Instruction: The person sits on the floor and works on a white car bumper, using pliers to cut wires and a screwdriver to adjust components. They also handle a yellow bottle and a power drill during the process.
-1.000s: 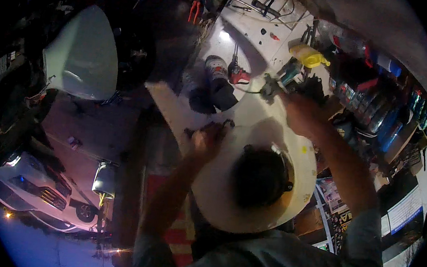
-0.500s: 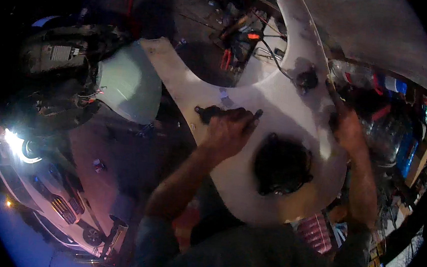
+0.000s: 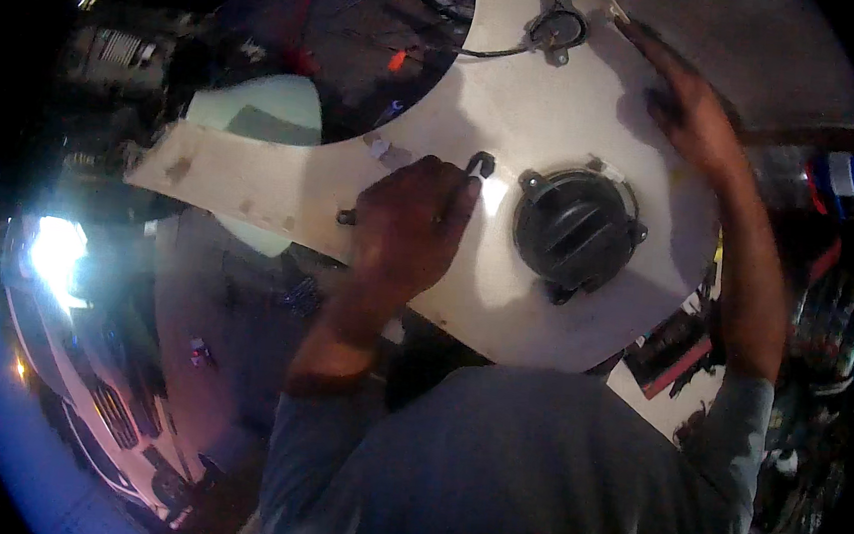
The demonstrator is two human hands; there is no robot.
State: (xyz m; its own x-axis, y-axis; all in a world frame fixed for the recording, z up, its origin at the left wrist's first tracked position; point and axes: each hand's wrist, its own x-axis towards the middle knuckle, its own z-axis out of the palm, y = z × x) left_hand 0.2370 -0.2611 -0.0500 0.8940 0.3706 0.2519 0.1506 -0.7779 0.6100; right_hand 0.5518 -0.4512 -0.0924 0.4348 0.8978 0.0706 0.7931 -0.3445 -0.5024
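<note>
Dim, cluttered workshop surroundings fill the edges of the view, with a bright lamp glare [image 3: 55, 250] well off to the left of the left hand and a white car [image 3: 105, 412] low at the left. Across the middle lies a large pale panel [image 3: 520, 104], rounded at its near end, with a long flat arm running off to the left.

The left hand [image 3: 412, 228] rests on the panel with its fingers curled together, gripping a small dark tool or fitting whose tip [image 3: 480, 163] shows just past the fingertips; a dark stub [image 3: 347, 218] pokes out at the hand's other side. What exactly it grips cannot be told.

Just to the right of that hand sits a round black ribbed cap [image 3: 572, 228], set in the panel. Further from the person, beyond both hands, a smaller grey round fitting [image 3: 556, 26] with a dark cable is fixed to the panel.

The right hand [image 3: 690, 107] lies flat on the panel's far right edge, fingers stretched out and pressing down, holding nothing.
</note>
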